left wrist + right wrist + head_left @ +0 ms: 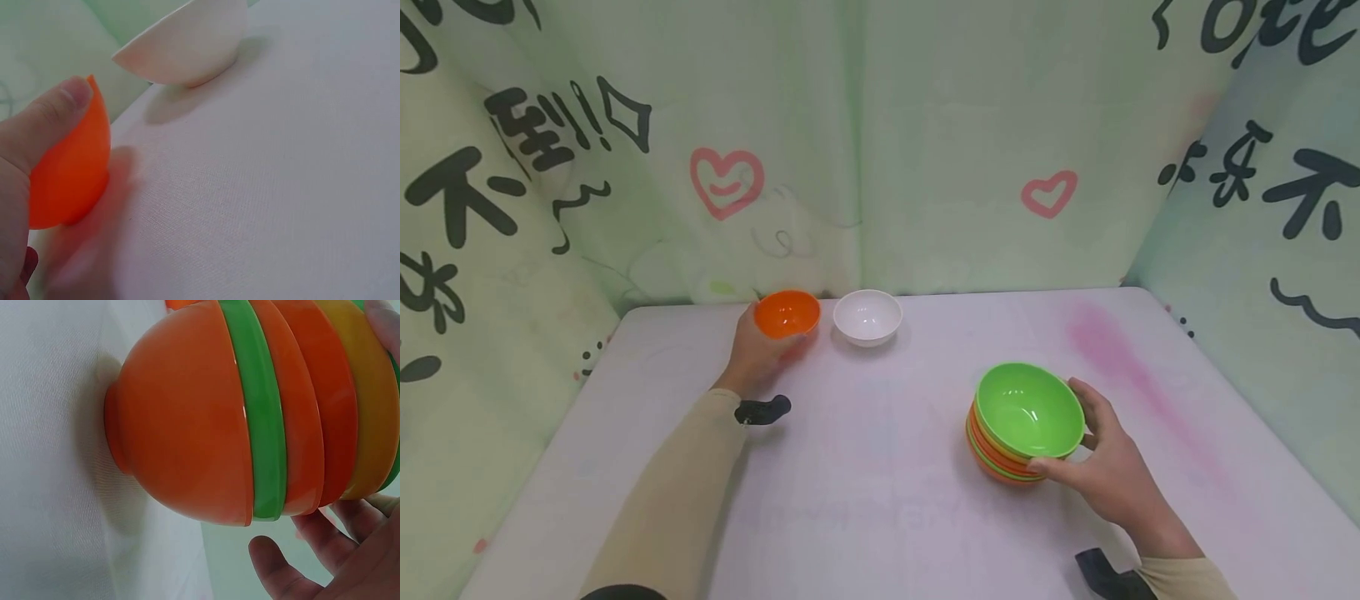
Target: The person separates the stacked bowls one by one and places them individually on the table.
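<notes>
At the back left of the table, my left hand (758, 354) holds an orange bowl (787, 313) by its side, the thumb (53, 119) lying along the outer wall near the rim. Whether that bowl's base touches the table I cannot tell. Just right of it stands a white bowl (868, 318). Nearer on the right is a stack of nested bowls: a green one (1030, 408) on top, then yellow (369, 406), orange, green and orange (181, 419) below. My right hand (1108, 462) grips the stack's upper part from the right, thumb in front and fingers behind.
A pale cloth covers the table (865, 517), with a pink stain (1135, 383) on its right side. Light green curtains (940, 150) with black writing and red hearts hang behind the table and along both sides.
</notes>
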The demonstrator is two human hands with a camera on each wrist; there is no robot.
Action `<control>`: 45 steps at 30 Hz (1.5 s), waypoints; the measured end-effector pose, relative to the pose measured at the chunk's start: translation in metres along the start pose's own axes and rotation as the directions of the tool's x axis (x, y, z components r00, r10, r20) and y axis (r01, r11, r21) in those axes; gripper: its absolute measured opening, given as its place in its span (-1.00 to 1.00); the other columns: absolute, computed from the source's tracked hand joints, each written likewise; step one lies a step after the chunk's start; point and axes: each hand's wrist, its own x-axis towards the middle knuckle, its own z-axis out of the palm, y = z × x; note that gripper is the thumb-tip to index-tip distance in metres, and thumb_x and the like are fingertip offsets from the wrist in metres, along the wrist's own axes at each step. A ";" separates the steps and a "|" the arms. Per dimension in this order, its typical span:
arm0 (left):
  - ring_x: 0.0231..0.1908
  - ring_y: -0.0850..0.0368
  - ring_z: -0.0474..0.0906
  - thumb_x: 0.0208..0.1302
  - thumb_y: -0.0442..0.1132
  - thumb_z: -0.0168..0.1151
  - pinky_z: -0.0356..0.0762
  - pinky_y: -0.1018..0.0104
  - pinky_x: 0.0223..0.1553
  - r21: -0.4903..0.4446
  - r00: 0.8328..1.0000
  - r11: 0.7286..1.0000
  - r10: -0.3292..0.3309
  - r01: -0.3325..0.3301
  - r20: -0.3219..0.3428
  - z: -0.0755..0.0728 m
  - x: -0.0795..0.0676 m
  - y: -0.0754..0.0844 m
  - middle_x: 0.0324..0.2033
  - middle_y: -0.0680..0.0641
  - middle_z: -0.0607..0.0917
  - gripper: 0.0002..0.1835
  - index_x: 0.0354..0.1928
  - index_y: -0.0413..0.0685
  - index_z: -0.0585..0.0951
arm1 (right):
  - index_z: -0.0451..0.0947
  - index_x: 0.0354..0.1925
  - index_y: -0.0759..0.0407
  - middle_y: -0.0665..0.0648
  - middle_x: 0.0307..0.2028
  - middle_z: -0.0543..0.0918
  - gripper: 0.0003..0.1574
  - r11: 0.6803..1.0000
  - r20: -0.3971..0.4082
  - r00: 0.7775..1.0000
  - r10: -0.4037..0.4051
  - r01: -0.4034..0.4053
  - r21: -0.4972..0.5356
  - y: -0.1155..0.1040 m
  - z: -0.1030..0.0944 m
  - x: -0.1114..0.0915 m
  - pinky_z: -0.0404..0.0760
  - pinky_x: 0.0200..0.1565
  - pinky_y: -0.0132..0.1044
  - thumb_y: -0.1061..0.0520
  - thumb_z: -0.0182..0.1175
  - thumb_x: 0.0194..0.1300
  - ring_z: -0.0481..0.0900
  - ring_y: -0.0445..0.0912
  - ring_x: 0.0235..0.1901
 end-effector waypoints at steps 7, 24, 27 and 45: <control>0.26 -0.05 0.31 0.15 -0.04 0.48 0.28 -0.09 0.33 0.010 1.000 0.999 0.030 -0.030 -0.001 0.001 -0.001 0.003 0.26 -0.06 0.39 -0.11 0.42 0.00 0.19 | -0.07 0.53 0.29 0.42 0.41 0.23 0.41 1.000 -0.006 1.000 -0.012 0.012 0.006 0.000 0.001 0.000 0.35 0.01 -0.49 0.13 0.61 -0.05 0.25 0.34 0.32; 0.44 -0.21 0.02 0.13 -0.05 0.48 0.11 -0.16 0.40 0.051 0.995 0.997 0.062 -0.058 -0.076 -0.002 -0.012 0.036 0.54 -0.19 -0.08 0.19 0.58 -0.10 -0.16 | -0.11 0.55 0.27 0.44 0.40 0.24 0.45 1.000 0.007 1.000 -0.004 0.004 -0.018 -0.002 -0.002 -0.001 0.41 0.12 -0.04 0.09 0.62 -0.05 0.27 0.33 0.31; 0.44 -0.20 0.04 0.11 -0.04 0.51 0.12 -0.18 0.39 0.033 0.991 0.992 0.122 -0.121 -0.046 0.005 -0.021 0.052 0.53 -0.18 -0.02 0.19 0.58 -0.10 -0.10 | -0.12 0.55 0.28 0.47 0.38 0.24 0.48 1.000 0.026 1.000 0.003 -0.004 0.005 -0.001 0.000 -0.001 0.37 0.12 0.23 0.09 0.62 -0.07 0.28 0.32 0.28; 0.42 -0.06 0.18 -0.01 0.00 0.59 0.22 -0.07 0.37 -0.093 0.794 0.911 0.397 -0.401 0.461 0.089 -0.107 0.120 0.49 -0.12 0.19 0.15 0.55 -0.04 0.10 | -0.11 0.54 0.26 0.36 0.31 0.37 0.48 0.996 0.027 0.999 0.046 -0.048 0.070 0.009 0.012 -0.002 0.34 0.15 0.22 0.12 0.64 -0.10 0.38 0.25 0.20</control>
